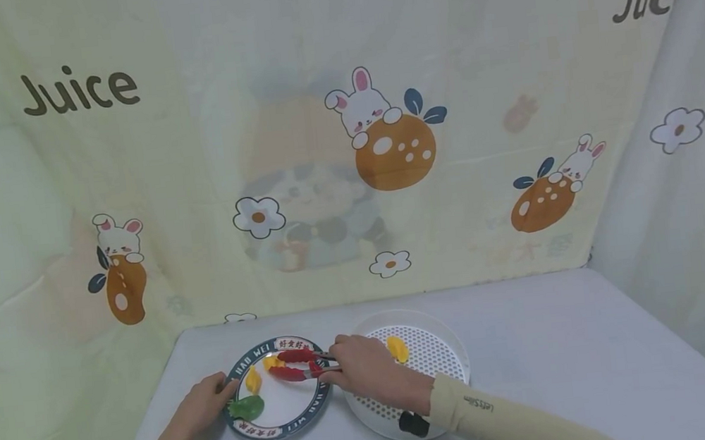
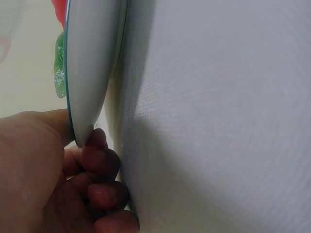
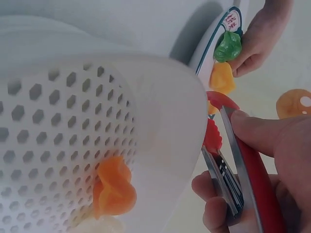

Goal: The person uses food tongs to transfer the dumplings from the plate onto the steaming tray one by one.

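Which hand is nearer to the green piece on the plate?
Left. The left hand pinches the rim of the plate beside the green piece; the right hand, holding the tongs, is farther off, past the opposite rim, by the strainer.

The plate (image 1: 287, 400) is white with a lettered dark-blue rim (image 1: 324, 395), the tongs (image 1: 292, 374) red and silver, the basket (image 1: 440, 367) white, the sleeves (image 1: 511, 413) cream, the curtain (image 1: 474, 95) rabbit-and-flower printed
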Demonstrator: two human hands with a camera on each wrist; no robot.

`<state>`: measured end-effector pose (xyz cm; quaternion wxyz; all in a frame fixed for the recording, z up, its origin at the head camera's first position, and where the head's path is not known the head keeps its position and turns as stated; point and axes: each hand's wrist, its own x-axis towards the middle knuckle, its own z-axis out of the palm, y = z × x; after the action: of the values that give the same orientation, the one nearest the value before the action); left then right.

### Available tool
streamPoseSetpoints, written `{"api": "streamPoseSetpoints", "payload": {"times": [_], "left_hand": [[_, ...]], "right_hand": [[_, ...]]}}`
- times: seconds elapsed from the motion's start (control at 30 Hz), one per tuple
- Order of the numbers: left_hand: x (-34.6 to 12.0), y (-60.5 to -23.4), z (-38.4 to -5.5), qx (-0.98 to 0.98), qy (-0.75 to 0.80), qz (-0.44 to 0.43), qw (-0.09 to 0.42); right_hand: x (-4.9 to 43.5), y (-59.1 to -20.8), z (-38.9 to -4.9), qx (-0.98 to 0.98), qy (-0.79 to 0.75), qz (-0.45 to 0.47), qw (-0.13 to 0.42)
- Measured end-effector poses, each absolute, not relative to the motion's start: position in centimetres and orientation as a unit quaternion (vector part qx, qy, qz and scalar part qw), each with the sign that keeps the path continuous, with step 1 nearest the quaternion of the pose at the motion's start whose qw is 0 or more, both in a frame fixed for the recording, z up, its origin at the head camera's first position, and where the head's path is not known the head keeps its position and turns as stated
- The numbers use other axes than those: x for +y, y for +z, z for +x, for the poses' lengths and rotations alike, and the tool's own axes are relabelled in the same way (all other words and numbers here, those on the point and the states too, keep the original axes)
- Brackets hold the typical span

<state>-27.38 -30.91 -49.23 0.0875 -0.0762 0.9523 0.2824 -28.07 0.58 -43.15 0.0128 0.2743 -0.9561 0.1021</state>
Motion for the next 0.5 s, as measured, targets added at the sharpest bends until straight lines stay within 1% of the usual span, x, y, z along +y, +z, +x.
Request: {"api": "streamPoseSetpoints", "payload": {"times": [0.3, 0.5], "left_hand": [[-31.0, -49.3, -27.5, 0.951, 0.283, -0.080, 0.093], [-31.1, -49.5, -27.4, 0.952, 0.280, -0.084, 0.094]], "right_hand": [[1.2, -42.8, -28.0, -0.954, 0.116, 0.275, 0.005], [2.1, -42.1, -27.7, -0.954, 0.116, 0.277, 0.010]]}}
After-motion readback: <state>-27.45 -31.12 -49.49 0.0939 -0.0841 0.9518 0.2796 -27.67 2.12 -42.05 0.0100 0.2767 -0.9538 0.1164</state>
